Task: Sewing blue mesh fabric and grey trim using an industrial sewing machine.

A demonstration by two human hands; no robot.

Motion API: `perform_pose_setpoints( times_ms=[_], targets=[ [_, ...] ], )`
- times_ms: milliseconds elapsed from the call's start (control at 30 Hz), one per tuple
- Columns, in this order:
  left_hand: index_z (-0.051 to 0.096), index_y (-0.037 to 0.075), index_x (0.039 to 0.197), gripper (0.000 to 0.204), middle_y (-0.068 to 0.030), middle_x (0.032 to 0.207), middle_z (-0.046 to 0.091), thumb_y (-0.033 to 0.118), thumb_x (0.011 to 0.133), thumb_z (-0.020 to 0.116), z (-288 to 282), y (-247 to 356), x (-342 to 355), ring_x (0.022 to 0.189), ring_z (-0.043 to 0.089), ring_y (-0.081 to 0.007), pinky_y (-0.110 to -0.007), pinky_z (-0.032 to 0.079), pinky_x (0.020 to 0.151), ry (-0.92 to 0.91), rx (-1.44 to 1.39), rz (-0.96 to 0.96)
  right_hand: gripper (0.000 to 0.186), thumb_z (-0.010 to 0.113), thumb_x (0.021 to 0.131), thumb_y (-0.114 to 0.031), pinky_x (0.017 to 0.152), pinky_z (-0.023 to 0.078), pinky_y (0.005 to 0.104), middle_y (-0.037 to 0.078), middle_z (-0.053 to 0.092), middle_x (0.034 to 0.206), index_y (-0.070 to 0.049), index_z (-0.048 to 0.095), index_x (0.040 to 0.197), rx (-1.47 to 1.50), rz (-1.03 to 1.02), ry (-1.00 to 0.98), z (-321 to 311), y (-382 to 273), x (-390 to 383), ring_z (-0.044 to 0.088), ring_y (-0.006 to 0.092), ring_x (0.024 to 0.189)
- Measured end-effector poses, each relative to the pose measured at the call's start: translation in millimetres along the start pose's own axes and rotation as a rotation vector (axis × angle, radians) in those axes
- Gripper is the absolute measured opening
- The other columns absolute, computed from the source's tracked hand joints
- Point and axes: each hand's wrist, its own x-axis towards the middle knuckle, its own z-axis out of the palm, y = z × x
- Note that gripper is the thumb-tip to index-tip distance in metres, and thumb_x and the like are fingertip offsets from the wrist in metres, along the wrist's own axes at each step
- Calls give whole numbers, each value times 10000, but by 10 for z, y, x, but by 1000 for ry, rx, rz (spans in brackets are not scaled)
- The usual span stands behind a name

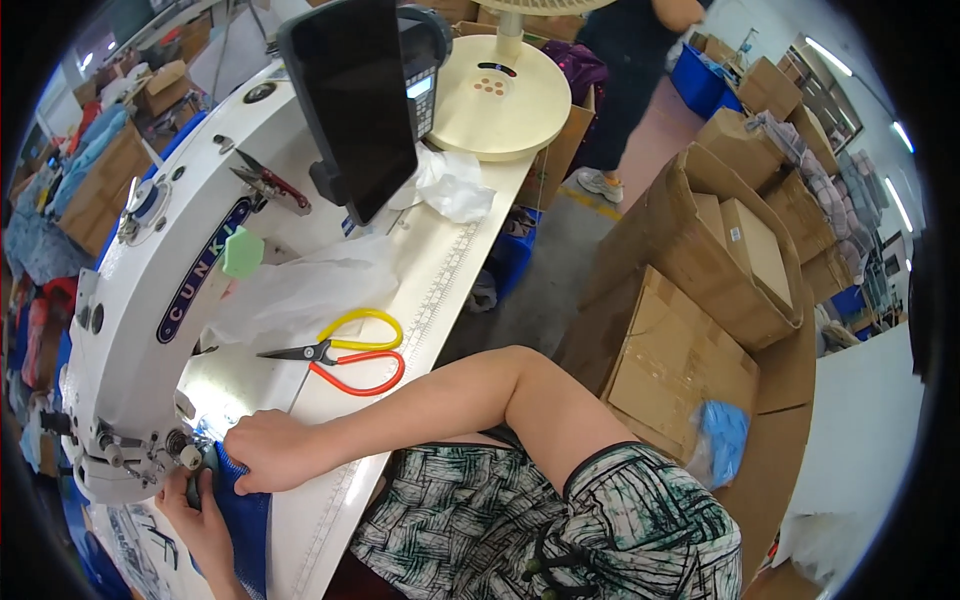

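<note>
A white sewing machine (215,170) stands on the left, its lamp lighting the needle area. Blue fabric (245,525) lies on the table beneath its head and runs toward me. My right hand (275,452) reaches in from the right, fingers curled down on the fabric close to the needle area. Nearer the machine's head, my left hand (195,510) has thumb and fingers closed around a small grey-green thing (205,475), which is too covered to name. Scissors (320,352) with one yellow and one red handle rest on the table beyond my right forearm.
A phone (355,110) in a holder stands above the table. Thin white sheeting (310,290) lies behind the scissors; thread snips (272,185) are at the machine's arm. A cream fan base (500,95) occupies the far end. Cardboard boxes (690,250) stand right; a person (620,90) stands beyond.
</note>
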Motion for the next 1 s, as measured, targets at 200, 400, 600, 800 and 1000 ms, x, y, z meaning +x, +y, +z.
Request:
perform_pose_setpoints(
  times_ms=[200, 400, 600, 800, 1000],
  targets=[
    [681, -6, 1035, 114, -154, 1012, 628, 51, 938, 703, 0, 25, -21, 1068, 534, -356, -472, 373, 1024, 7, 85, 134, 237, 826, 793, -263, 678, 567, 461, 138, 753, 791, -38, 760, 754, -33, -108, -122, 63, 0, 162, 740, 354, 785],
    [718, 38, 959, 184, -166, 956, 690, 20, 780, 679, -28, 138, 67, 1001, 648, -370, -494, 358, 1012, -183, 74, 108, 100, 755, 937, -130, 744, 553, 354, 70, 752, 931, -73, 768, 1018, 505, -255, 186, 280, 38, -78, 708, 210, 820],
    [735, 48, 969, 90, -121, 952, 742, 81, 895, 698, -168, 124, 35, 979, 674, -313, -455, 365, 1021, -104, 63, 76, 375, 819, 873, -298, 832, 549, 420, 89, 717, 934, -36, 707, 1117, 99, -195, 75, 154, -67, -183, 679, 290, 930],
    [767, 74, 1051, 140, -80, 1006, 753, 74, 924, 708, -13, 64, -49, 1018, 654, -285, -432, 313, 1053, -24, -68, 24, 302, 833, 842, -310, 882, 503, 432, 88, 646, 1052, -65, 750, 997, -204, -275, -3, 96, -18, -130, 592, 307, 1055],
    [813, 119, 1024, 210, -7, 1039, 716, 40, 841, 749, 99, 51, -150, 1037, 635, -226, -498, 301, 1091, -26, -48, 118, 149, 795, 845, -194, 888, 476, 415, 60, 690, 1146, -82, 759, 937, -276, -459, 12, 2, 19, -169, 588, 270, 1075]
  ],
)
